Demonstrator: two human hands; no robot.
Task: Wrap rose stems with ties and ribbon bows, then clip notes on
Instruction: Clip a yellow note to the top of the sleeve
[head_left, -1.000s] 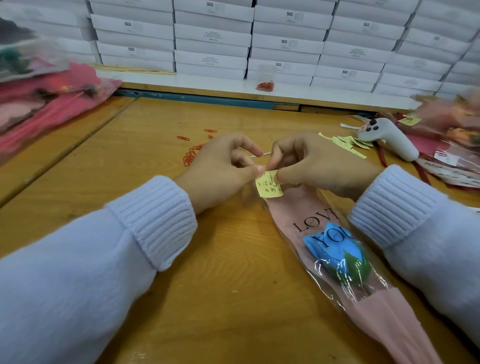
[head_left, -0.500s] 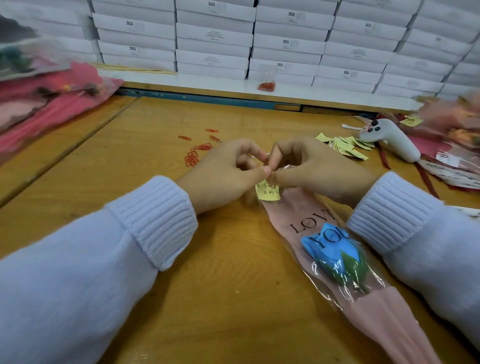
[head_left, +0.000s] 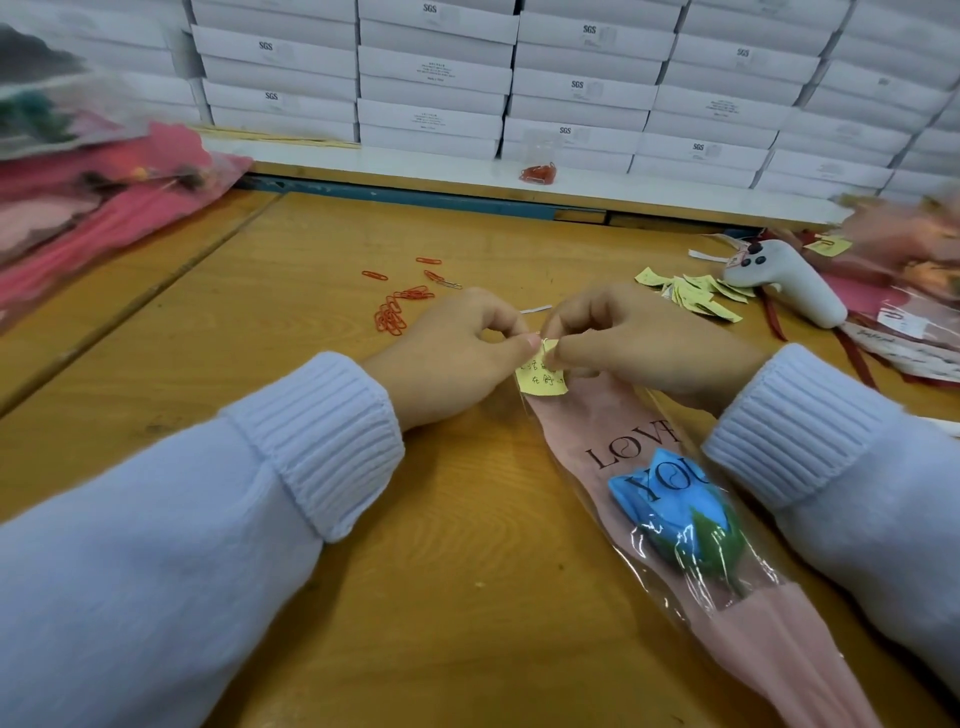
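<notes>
A blue rose (head_left: 675, 514) lies in a pink and clear sleeve (head_left: 613, 431) printed "LOVE YOU", slanting from the table's middle to the lower right. A small yellow handwritten note (head_left: 540, 382) sits at the sleeve's far end. My left hand (head_left: 452, 358) and my right hand (head_left: 639, 343) meet there, thumbs and forefingers pinching the note's top edge against the sleeve. A thin paper clip seems to glint between the fingertips; it is mostly hidden.
Loose red paper clips (head_left: 395, 312) lie left of my hands. A pile of yellow notes (head_left: 691, 291) and a white glue gun (head_left: 789, 280) sit at the right, beside finished wrapped roses (head_left: 914, 260). Red sleeves (head_left: 104, 208) are heaped at the left. White boxes (head_left: 571, 78) line the back.
Both hands have stayed pinched at the note. More of the note shows below the fingers than half a second ago. The rose has not shifted.
</notes>
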